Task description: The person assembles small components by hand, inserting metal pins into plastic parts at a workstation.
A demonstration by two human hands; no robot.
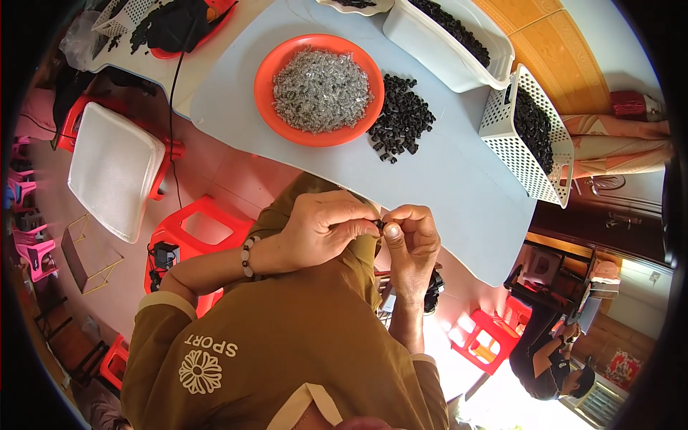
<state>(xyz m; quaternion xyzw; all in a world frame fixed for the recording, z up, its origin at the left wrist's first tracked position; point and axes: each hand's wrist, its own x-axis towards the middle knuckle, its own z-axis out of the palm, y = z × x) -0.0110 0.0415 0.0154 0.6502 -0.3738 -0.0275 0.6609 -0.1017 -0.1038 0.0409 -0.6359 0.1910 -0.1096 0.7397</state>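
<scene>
Just off the near edge of the table, my two hands meet at a small black plastic part (380,225). My left hand (321,223), with a beaded bracelet at its wrist, pinches it between thumb and fingertips from the left. From the right, my right hand (413,240) pinches it with thumb and forefinger. The fingertips hide most of the part. Beyond the hands, a round red-orange basin (262,107) holds many clear plastic pieces (319,87). A loose pile of small black parts (401,118) lies against the basin's right side.
On the pale table (459,215), a white tub (459,68) and a perforated white basket (512,147) hold black parts. Red stools (193,222) stand at the left, one under a white tray (115,172). A person (548,365) is at the lower right. A black cable (172,122) hangs at the left.
</scene>
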